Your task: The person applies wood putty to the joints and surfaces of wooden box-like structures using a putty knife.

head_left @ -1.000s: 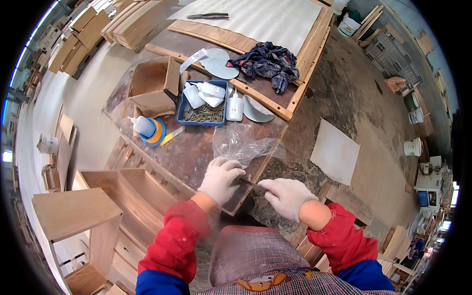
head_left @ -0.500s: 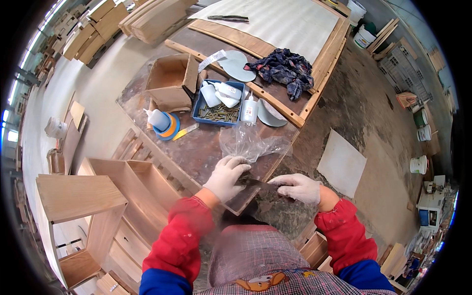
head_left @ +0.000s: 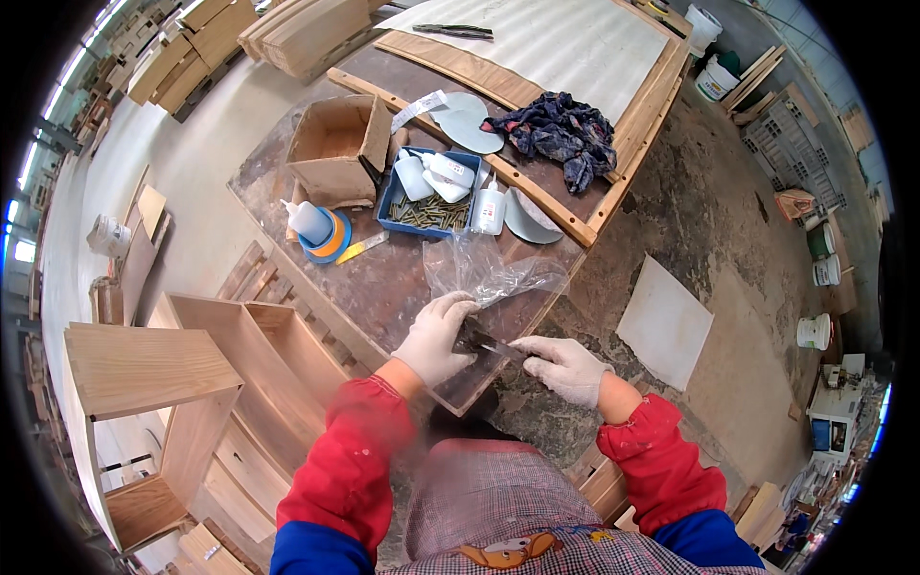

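Note:
Both my hands wear white gloves and are closed near the front corner of the worktable [head_left: 383, 311]. Between them spans a dark, flat, blade-like strip [head_left: 494, 346], whose exact kind I cannot make out. My left hand [head_left: 436, 337] grips its left end over the tabletop, with the fingers partly hiding it. At its other end, just past the table's right edge, my right hand [head_left: 565, 369] pinches the strip between thumb and fingers. Beyond my left hand lies a crumpled clear plastic bag [head_left: 494, 273].
A blue bin [head_left: 422, 231] holds white bottles and several small metal pieces. Nearby are a cardboard box [head_left: 335, 172], a tape roll [head_left: 333, 240], a yellow-handled cutter [head_left: 362, 248], sanding discs [head_left: 467, 120] and a dark rag [head_left: 561, 139]. Wooden cabinet frames [head_left: 153, 369] stand at left.
My right hand has shifted left and slightly closer to my left hand, and the dark strip has moved left with it. The left hand has risen slightly in the picture.

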Tool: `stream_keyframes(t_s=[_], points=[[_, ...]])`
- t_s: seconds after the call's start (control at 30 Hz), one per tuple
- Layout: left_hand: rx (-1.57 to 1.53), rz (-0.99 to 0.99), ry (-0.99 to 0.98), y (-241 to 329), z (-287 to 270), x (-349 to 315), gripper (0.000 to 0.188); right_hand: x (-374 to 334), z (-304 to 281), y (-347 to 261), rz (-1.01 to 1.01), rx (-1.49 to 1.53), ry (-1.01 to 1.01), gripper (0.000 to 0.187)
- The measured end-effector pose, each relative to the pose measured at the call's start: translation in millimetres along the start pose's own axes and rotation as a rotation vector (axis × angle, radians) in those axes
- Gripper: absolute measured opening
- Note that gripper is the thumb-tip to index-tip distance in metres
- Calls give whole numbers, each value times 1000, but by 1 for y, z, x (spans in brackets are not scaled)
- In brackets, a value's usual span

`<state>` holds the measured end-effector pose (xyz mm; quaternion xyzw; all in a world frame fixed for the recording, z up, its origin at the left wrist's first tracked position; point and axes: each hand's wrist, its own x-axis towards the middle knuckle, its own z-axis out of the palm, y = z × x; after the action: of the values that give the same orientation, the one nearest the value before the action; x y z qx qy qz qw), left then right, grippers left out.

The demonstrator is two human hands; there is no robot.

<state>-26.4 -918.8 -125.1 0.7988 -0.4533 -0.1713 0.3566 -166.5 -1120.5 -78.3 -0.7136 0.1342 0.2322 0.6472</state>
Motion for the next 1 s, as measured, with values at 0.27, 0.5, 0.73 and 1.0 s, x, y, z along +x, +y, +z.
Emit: stream_keyframes(t_s=[0.27, 0.5, 0.73, 1.0], points=[[-14, -2, 19, 0, 2, 0, 64, 5, 11, 35, 259, 741, -176, 41], [-19, -35, -5, 2, 0, 1, 68, 0, 33, 66, 190, 1307, -356, 46], [176, -63, 239, 21, -27, -63, 69, -23, 18, 12, 109, 1264, -294, 32], [-174, -527, 1313, 4, -104, -233, 27, -32, 31, 1, 46, 1228, -297, 34]])
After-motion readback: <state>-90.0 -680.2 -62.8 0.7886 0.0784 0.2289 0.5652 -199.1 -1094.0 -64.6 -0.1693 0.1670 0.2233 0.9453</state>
